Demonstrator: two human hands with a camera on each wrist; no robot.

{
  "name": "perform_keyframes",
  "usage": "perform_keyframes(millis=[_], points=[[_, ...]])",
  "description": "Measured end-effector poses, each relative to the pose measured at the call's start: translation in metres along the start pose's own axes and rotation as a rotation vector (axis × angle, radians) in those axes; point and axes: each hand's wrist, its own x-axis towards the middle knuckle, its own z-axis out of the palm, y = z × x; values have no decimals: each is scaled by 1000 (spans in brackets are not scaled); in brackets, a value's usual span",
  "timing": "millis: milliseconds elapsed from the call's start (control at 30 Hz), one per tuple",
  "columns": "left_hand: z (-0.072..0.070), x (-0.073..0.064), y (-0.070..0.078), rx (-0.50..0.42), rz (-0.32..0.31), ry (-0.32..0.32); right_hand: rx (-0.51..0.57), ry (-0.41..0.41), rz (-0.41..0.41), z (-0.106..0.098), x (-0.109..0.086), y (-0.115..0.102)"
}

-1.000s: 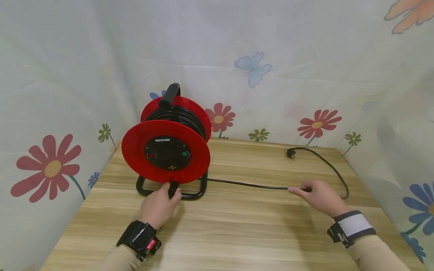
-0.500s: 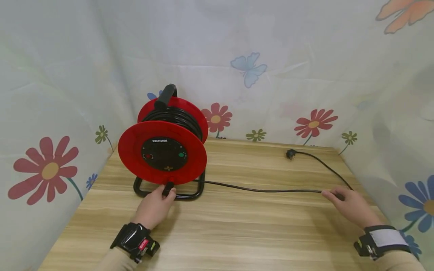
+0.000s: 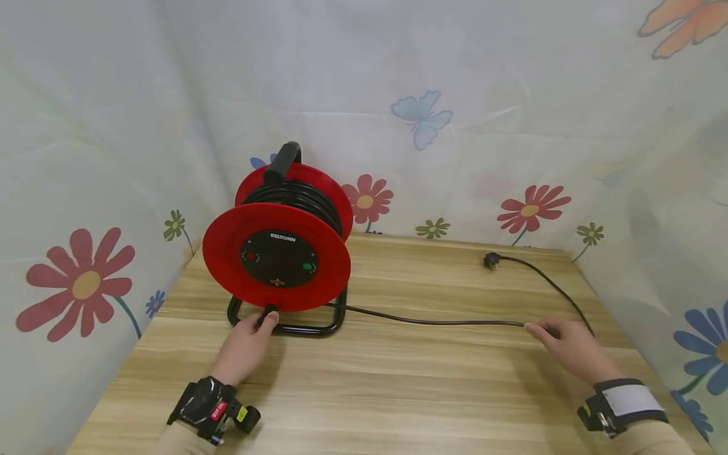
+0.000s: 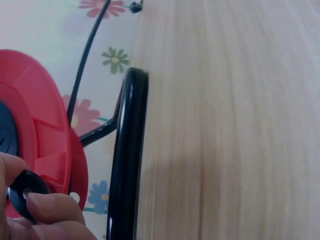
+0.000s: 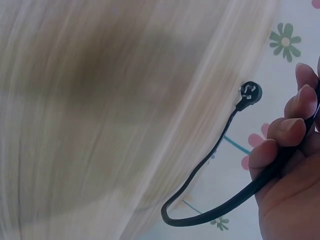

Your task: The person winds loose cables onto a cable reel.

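Note:
A red cable reel [image 3: 222,268] with a black centre panel stands on the left of the table, black cable [image 3: 292,194] wound on its drum. My left hand [image 3: 241,347] pinches the black crank knob [image 3: 265,315] at the bottom of the reel's front disc. In the left wrist view, fingers [image 4: 55,207] close around that knob [image 4: 25,192]. From the reel the loose cable [image 3: 426,321] runs right along the table to my right hand [image 3: 571,347], which grips it. Curled fingers [image 5: 287,131] wrap the cable [image 5: 235,202] in the right wrist view.
Beyond the right hand the cable bends back to a black plug [image 3: 491,260] near the table's rear right corner. A black tube frame [image 3: 309,330] supports the reel, with a carrying handle [image 3: 282,163] on top. Flower-printed cloth [image 3: 455,158] encloses the wooden table [image 3: 409,392].
My left hand has moved left with the knob, and the reel's front has turned slightly clockwise. My right hand went right with the cable, then came slightly back left.

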Motion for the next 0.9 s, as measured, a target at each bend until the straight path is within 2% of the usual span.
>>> perform_keyframes(millis=[200, 467, 733, 900], points=[[-6, 0, -6, -41, -32, 0, 22, -9, -17, 6, 2, -6], [-15, 0, -9, -87, -30, 46, 4, -31, 1, 15, 4, -13], [-23, -2, -11, -184, -54, 148, 2, -39, 5, 23, 7, -26], [-25, 0, -14, -242, -82, 189, 0, -39, -5, 25, 9, -35]])
